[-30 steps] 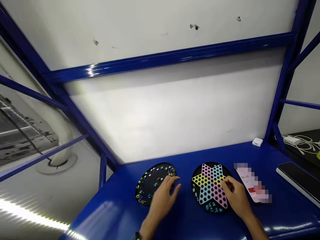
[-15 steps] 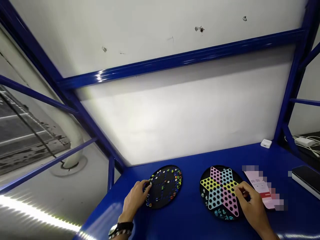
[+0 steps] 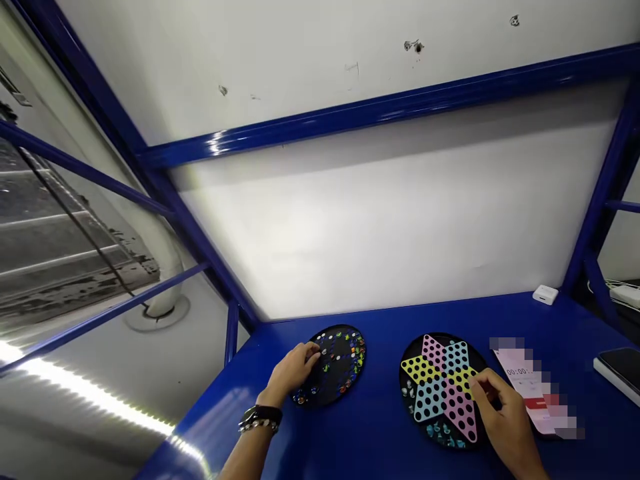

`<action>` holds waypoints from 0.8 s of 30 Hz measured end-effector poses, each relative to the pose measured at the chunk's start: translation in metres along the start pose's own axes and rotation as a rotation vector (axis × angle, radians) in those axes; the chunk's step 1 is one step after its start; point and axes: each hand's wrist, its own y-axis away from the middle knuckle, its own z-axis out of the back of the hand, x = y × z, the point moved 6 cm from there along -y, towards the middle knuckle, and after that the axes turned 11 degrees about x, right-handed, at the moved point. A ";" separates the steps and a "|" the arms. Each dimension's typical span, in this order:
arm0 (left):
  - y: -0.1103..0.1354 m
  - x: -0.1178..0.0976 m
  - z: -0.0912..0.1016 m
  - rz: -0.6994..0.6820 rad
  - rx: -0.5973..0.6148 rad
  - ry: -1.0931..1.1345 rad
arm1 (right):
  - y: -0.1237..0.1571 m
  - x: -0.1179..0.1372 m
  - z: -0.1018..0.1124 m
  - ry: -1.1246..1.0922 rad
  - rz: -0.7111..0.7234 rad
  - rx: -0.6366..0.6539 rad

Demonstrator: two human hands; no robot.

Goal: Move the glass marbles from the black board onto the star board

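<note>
My left hand (image 3: 294,368) reaches over the left edge of a round black tray (image 3: 333,383) dotted with colourful marbles. Its thumb and forefinger are drawn together; whether a marble is between them I cannot make out. To the right, my right hand (image 3: 507,413) pinches the yellow right-hand point of a star-shaped Chinese checkers board (image 3: 444,377). The board has pink, blue and yellow points full of black holes. It lies in a second round black tray (image 3: 411,348). Clear and teal glass pieces (image 3: 444,435) show in the tray beside the star.
A phone (image 3: 533,393) showing a timer, partly blurred, lies just right of my right hand. Farther right is a dark-topped white box (image 3: 620,373). A small white case (image 3: 545,294) sits at the back of the blue table (image 3: 385,380), before a white panel (image 3: 390,227).
My left hand has moved slightly right and up, farther over the marble tray. My right hand stays at the star board's yellow point. The whole view has shifted a little.
</note>
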 end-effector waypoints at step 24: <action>0.050 0.020 -0.014 -0.012 -0.073 0.027 | 0.000 -0.002 -0.001 -0.062 -0.011 0.009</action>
